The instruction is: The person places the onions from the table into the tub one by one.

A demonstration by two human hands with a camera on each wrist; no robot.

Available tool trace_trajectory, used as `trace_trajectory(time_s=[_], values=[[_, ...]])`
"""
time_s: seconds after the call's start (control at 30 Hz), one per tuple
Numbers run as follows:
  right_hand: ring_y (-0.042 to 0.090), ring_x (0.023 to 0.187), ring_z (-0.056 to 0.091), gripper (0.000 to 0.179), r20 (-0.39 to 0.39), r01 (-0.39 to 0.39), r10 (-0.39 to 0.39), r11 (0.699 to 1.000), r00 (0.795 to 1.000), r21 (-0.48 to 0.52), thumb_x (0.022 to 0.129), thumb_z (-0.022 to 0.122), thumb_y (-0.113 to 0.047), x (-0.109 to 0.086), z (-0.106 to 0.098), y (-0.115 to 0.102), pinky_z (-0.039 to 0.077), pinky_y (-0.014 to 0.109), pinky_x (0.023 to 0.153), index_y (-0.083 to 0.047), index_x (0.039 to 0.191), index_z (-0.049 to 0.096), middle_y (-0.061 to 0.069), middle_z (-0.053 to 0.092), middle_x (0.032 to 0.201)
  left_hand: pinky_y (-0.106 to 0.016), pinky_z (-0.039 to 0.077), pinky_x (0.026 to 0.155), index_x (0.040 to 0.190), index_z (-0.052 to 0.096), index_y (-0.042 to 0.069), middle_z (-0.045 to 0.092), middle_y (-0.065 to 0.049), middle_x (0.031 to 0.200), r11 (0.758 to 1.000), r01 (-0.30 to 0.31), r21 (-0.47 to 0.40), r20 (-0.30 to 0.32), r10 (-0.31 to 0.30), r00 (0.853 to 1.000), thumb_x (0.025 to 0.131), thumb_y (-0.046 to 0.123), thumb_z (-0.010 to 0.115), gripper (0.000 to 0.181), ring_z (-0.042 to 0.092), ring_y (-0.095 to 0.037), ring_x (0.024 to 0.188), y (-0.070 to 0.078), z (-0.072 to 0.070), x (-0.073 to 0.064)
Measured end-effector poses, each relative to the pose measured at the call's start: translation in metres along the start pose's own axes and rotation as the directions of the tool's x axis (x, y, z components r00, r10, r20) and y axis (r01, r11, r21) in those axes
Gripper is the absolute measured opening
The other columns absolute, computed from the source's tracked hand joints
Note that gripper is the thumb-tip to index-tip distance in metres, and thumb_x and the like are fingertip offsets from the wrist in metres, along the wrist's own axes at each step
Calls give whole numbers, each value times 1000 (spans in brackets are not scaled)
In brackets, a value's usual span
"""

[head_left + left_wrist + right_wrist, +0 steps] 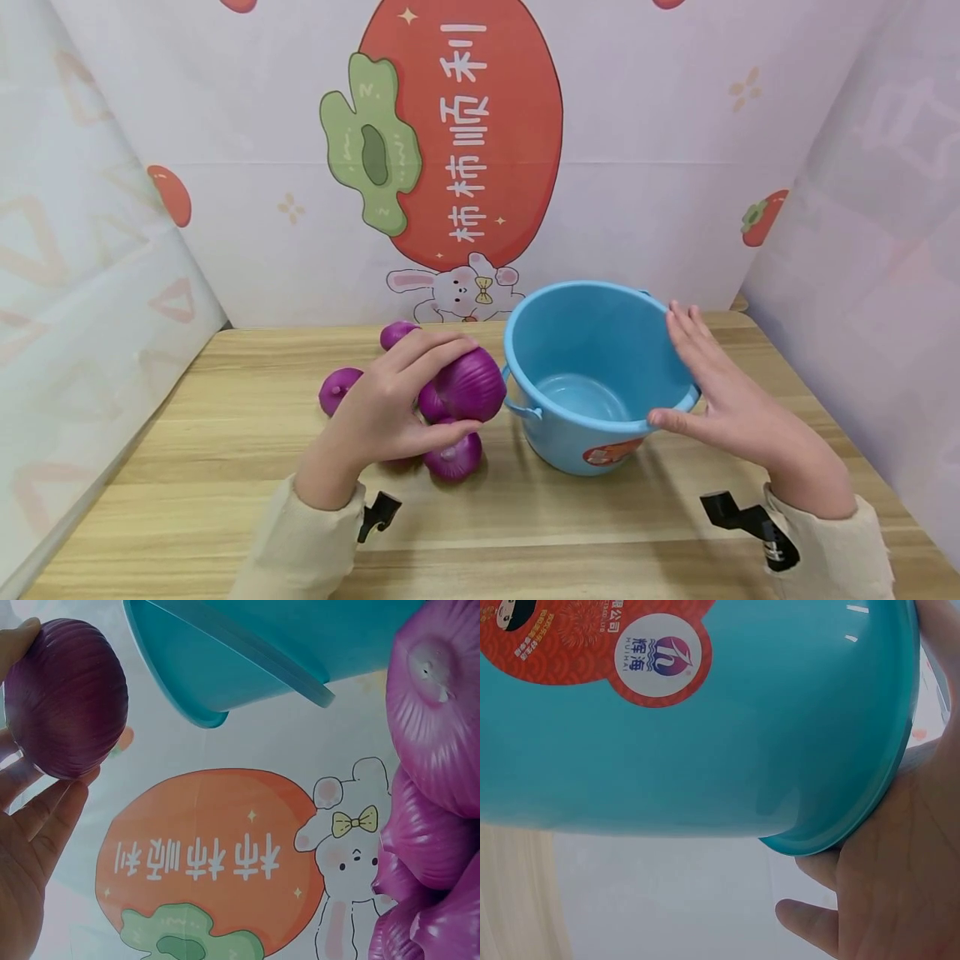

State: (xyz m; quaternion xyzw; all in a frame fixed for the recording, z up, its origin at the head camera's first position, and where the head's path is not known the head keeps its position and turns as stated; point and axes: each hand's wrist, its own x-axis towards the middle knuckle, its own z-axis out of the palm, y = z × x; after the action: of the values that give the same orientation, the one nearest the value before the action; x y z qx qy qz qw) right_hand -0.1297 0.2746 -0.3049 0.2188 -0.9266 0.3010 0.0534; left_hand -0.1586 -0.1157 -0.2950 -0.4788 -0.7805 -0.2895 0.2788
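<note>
Pale sleeves (300, 542) lie nearest; beyond them, the left hand (382, 400) grips an onion (474, 387) just left of the bucket (558, 443), while the right hand (723, 400), fingers spread, touches the bucket's right side.

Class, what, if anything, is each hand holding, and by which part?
The left hand holds an onion by its sides; the right hand holds nothing, only touching the bucket's rim.

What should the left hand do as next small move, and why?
Probably bring the left hand, with its onion, right and over the bucket: the onion is held just beside it, nothing shows inside, and the right hand touches the bucket's other side.
</note>
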Motion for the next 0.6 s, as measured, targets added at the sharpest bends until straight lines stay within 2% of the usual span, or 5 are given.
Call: trace_trajectory(time_s=[0.17,0.37,0.5,0.6], values=[[32,155,-12,114,-7,-3,3,1000,1000,-24,78,83,-36,0,0,-2,18,83,102,-10,160,8,5,-2,169,-38,56,97,131,61,7,61,-8,133,1000,-7,-6,-5,7,1000,73,39,87,71,57,-22,125,0,3,5],[35,155,-9,110,-16,28,-29,996,999,-84,80,81,-37,0,2,-3,11,80,109,-6,159,11,7,0,169,-36,57,96,131,61,8,62,-8,132,1000,-13,2,1,13,1000,69,37,90,74,58,-21,123,0,7,11],[33,156,-7,109,-16,28,-30,993,999,-117,81,80,-40,-1,2,-5,9,76,113,-6,159,12,8,2,169,-34,57,96,131,61,7,62,-8,130,999,-36,-12,-11,36,999,68,37,90,75,59,-20,122,0,9,16],[32,156,-7,110,-14,19,-21,991,1000,-136,80,80,-42,-3,0,-5,12,76,112,-6,159,13,8,2,169,-32,56,97,131,61,6,62,-8,130,998,-62,-31,-22,62,998,70,38,89,75,58,-20,122,-1,11,22]])
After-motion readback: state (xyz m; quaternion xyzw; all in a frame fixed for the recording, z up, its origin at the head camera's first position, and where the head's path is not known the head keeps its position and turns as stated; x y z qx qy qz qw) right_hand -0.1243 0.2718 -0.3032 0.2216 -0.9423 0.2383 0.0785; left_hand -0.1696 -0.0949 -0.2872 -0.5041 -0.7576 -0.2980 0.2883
